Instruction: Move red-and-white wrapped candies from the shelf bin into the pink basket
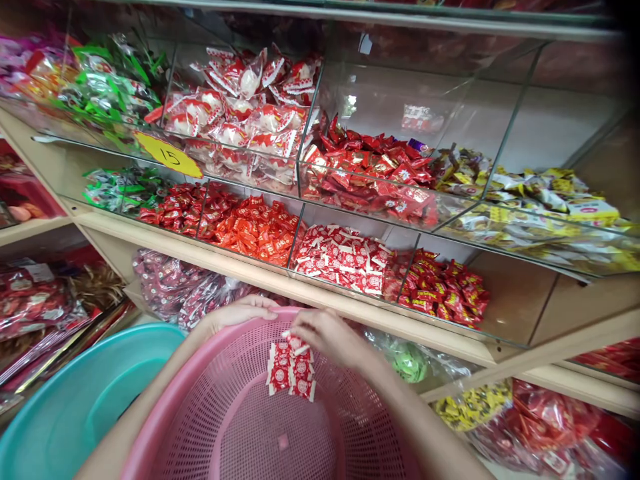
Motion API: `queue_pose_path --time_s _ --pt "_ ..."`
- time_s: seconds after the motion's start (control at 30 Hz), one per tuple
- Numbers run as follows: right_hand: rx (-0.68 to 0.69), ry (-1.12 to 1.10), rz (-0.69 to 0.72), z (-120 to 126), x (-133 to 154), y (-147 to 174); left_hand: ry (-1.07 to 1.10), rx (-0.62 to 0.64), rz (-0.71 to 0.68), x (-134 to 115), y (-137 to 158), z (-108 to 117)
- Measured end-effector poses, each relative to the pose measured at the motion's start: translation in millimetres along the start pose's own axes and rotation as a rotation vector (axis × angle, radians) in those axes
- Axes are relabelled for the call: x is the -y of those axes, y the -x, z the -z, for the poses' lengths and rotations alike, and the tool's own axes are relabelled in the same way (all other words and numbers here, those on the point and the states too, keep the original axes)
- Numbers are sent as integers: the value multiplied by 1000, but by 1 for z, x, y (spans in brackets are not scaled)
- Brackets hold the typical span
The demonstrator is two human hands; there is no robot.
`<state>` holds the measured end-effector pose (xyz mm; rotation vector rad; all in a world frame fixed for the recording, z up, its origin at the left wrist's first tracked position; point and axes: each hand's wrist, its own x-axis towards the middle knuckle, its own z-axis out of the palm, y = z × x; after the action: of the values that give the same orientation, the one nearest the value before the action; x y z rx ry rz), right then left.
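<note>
A pink perforated plastic basket (185,393) is tilted in front of me, its mesh bottom facing up. My left hand (245,312) is closed over the far rim, left of centre. Inside the far wall, my right hand (325,337) pinches a small bunch of red-and-white wrapped candies (291,370) by its upper end. They hang in two short columns. Matching red-and-white candies (345,257) fill a lower shelf compartment just beyond the basket.
A teal basin (45,400) stands at the left. Glass-fronted compartments hold bright red candies (260,227), red-and-yellow candies (443,287) and larger red-and-clear packets (240,127). A yellow tag (169,157) reads 15. Bagged goods (555,413) sit under the wooden shelf edge (450,340).
</note>
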<state>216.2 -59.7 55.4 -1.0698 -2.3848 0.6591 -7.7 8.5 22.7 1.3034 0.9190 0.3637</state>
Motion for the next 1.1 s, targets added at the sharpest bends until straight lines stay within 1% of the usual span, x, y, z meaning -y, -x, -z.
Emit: queue_pose_path --time_s 0.03,0.07,0.13,0.2,0.33,0.4,0.5,0.6,0.67,0.73,0.87,0.9,0.93,1.0,1.07,1.1 --pt "101 22 -6 -8 -5 0 -2 12 1 1 0 1" --pt "171 55 -17 -14 -9 -1 -2 27 0 1 0 1" --pt "242 143 -50 -21 -13 0 2 36 -8 3 -1 3" --pt "236 250 -97 -18 -12 0 7 33 -8 4 -2 3" --pt "117 465 -187 -2 -2 -1 18 24 -14 3 -2 1" --pt "124 550 -190 -1 0 -2 26 -2 -7 1 -1 -1" --pt "207 641 -165 -14 -2 -1 46 -61 19 -2 0 -3" --pt "233 701 -160 -31 -5 0 58 -92 29 -3 2 -5" --pt "231 719 -159 -39 -5 0 57 -94 25 -3 3 -5" --pt "233 715 -155 -40 -3 -1 55 -79 23 -3 4 -4" --pt "216 617 -169 -26 9 -2 35 -4 18 -2 4 -2" --pt "229 576 -181 -21 13 -1 29 8 13 -2 4 -1" --pt "263 536 -196 -17 16 1 25 14 9 -2 3 -1" --pt "398 475 -226 -16 20 5 17 20 -2 0 2 0" --pt "546 463 -253 -25 19 10 5 13 -16 2 0 1" --pt "577 468 -257 -32 18 13 2 9 -21 4 -1 1"
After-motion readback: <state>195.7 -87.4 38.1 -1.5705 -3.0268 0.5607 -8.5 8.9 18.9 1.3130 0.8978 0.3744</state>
